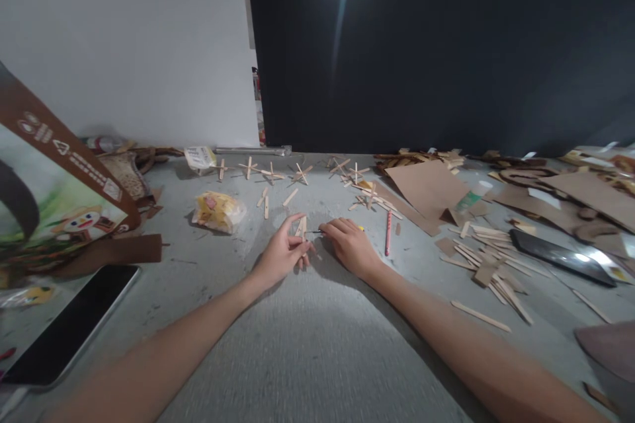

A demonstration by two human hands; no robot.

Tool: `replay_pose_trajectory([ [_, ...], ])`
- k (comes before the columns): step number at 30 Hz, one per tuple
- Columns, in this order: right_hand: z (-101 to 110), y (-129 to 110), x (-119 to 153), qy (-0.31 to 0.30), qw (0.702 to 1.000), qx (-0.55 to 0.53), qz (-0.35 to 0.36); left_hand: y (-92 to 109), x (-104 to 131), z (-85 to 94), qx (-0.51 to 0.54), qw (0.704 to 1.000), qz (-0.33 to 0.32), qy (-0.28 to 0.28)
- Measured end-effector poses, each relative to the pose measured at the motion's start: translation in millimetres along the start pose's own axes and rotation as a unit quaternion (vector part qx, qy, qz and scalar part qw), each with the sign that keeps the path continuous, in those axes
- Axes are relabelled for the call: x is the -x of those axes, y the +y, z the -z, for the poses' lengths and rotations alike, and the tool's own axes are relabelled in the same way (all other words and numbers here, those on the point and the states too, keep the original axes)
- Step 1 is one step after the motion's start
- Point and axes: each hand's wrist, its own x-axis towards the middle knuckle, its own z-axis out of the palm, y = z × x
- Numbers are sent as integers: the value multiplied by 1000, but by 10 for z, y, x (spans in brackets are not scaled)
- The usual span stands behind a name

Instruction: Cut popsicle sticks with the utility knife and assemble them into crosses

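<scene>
My left hand (284,252) pinches a short wooden craft stick (302,228) between thumb and fingers, tilted up a little above the grey table. Close on its right, my right hand (350,244) is closed around a slim tool (313,232). The tool's thin dark tip points left at the stick; whether they touch I cannot tell. A bit of yellow (361,228) shows past the knuckles, and the fingers hide the rest of the tool. Beyond my hands lie loose stick pieces (290,197) and a row of small crossed-stick shapes (300,174).
A red pen-like stick (387,232) lies right of my right hand. Further right are piled craft sticks (496,264), cardboard (426,188) and a black phone-like object (560,258). At left are a yellow snack packet (217,211), a printed bag (74,178) and a phone (74,324).
</scene>
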Motion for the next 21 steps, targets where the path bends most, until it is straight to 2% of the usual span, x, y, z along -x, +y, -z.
replay_pose_trajectory([
  [21,9,-16,3,2,1000,-11,-6,15,13,-10,11,1000,13,-9],
])
